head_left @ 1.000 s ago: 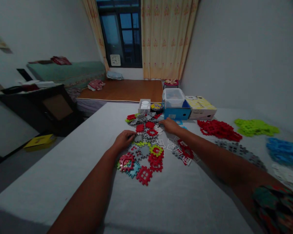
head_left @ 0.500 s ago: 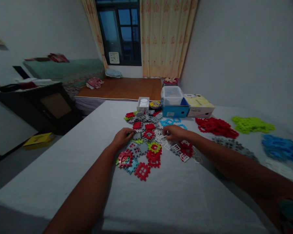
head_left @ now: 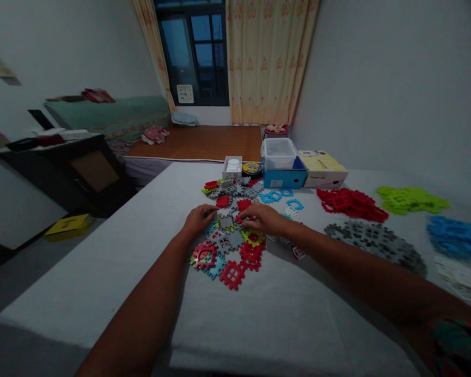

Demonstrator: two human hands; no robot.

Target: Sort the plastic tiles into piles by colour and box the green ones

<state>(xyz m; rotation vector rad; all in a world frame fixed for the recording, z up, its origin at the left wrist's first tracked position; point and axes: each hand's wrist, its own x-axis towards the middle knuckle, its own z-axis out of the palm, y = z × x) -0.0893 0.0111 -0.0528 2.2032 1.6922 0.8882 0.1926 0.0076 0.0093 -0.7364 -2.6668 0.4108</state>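
Note:
A mixed pile of flat toothed plastic building pieces [head_left: 232, 275] in red, grey, light green and blue lies on the table in front of me. My left hand [head_left: 198, 219] is at the pile's left side, with thumb and fingertips pressed together; what they hold, if anything, is too small to make out. From the right, my right hand [head_left: 261, 218] reaches over the middle of the pile. Its thumb and fingers are apart, touching around a red piece [head_left: 239, 218]. White window-shaped pieces [head_left: 291, 211] lie beyond my right forearm, others partly hidden under it.
Sorted heaps lie on the right: red [head_left: 351, 204], light green [head_left: 410, 199], grey [head_left: 377, 242], blue [head_left: 457, 236] and white [head_left: 461, 277]. Behind the pile stand a small white box [head_left: 232, 166], a round black tin [head_left: 252, 170], a blue box [head_left: 284, 178] bearing a clear tub [head_left: 279, 152], and a yellow box [head_left: 325, 168].
My right hand has moved left from the white pieces to the middle of the mixed pile. My left hand has stayed by the pile's left edge. The view has shifted slightly.

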